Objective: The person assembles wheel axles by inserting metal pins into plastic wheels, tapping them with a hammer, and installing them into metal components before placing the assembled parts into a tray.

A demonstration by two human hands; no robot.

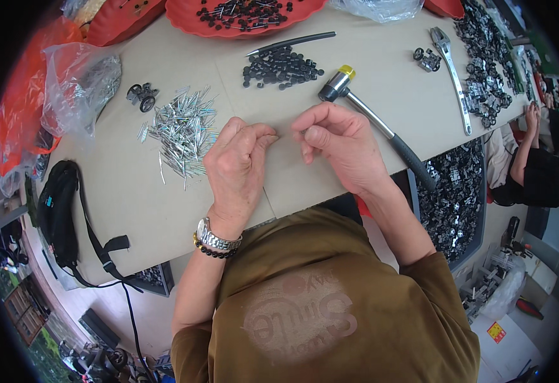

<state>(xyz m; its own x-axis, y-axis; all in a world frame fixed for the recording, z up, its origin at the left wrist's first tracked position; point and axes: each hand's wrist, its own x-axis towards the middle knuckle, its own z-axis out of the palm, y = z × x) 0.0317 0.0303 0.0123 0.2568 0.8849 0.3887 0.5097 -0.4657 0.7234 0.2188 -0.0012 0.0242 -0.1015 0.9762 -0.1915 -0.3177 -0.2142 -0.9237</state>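
Silver watch on its wrist, the left hand presses thumb and forefinger together; cannot tell whether a small part sits in the pinch. Right hand, just beside it, fingers curled, thumb near the bent forefinger; contents likewise cannot be told. Hands apart, over a beige tabletop.

Immediately left of the grip: loose heap of thin metal pins, lying in mixed directions. Just beyond the fingertips: pile of small black round caps, with a black tapered tool behind it. Right of the grip, near the right hand: mallet, yellow face visible, black handle pointing back toward the table edge.

Farther left, past the pins: black-wheeled assembly. Farther right: adjustable wrench. Farthest ahead: red scalloped bowl holding black parts and pins.
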